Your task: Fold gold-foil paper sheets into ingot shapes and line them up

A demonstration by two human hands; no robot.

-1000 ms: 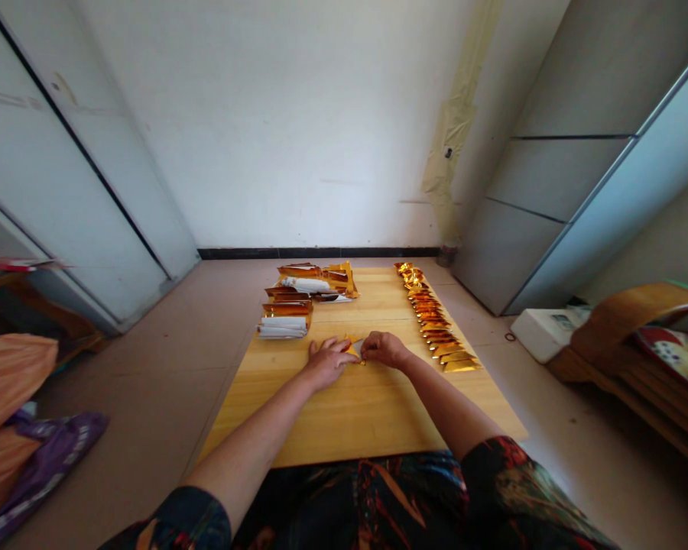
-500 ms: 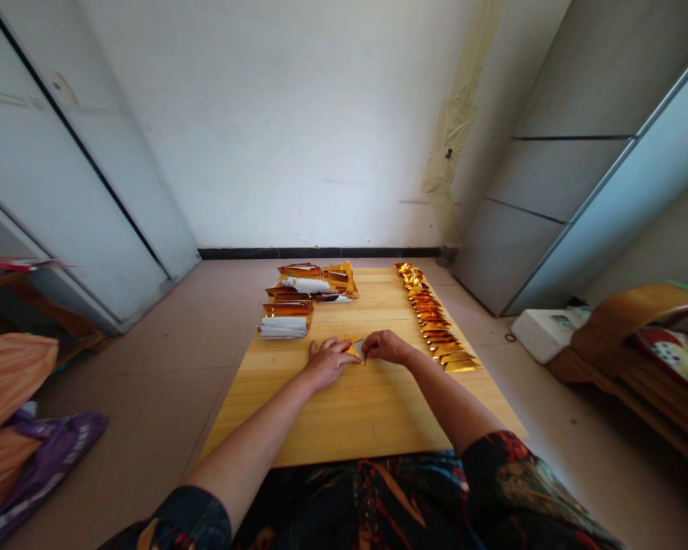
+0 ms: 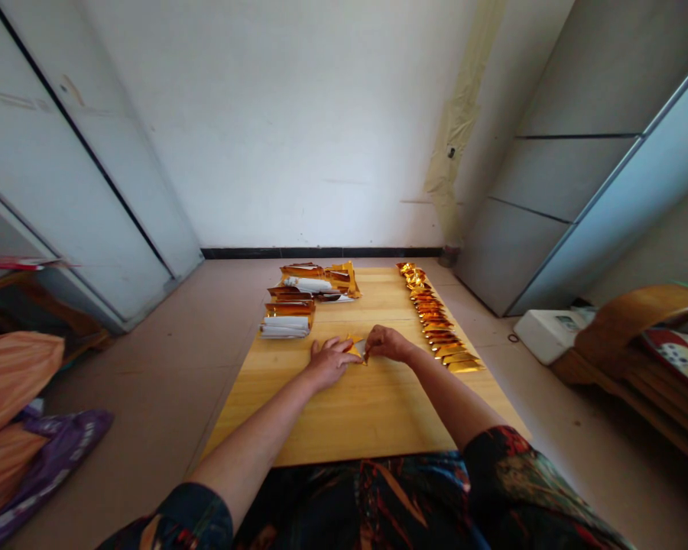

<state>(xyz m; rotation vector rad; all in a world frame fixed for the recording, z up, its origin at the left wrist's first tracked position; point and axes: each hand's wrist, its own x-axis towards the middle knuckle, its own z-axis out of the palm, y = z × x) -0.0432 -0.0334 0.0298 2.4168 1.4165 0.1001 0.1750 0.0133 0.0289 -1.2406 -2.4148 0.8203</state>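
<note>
The wooden table [image 3: 378, 428] serves as the reference. Near the middle of its top lies one piece of gold foil paper [image 3: 358, 347], partly folded, with a pale grey-white face showing beside the gold; its full outline is hidden by the hands.

The left hand [image 3: 328, 360] lies palm down on the table, fingers somewhat spread, the fingertips resting on the left part of the paper. The right hand [image 3: 387, 343] is at the paper's right edge, fingers bent and drawn together; whether they pinch the edge cannot be told at this size.

At the table's far left are several groups: a stack of white folded strips [image 3: 285, 328], gold folded strips [image 3: 290, 309] just beyond it, and a looser pile of gold sheets [image 3: 303, 270] at the far end, with a white roll [image 3: 307, 284] among them.

Along the table's right edge runs a row of folded gold pieces [image 3: 434, 325], closely set and overlapping.

Beyond the table stands a white wall [image 3: 309, 137] with a black baseboard [image 3: 321, 253]. A purple bag [image 3: 72, 451] lies left of the table.
</note>
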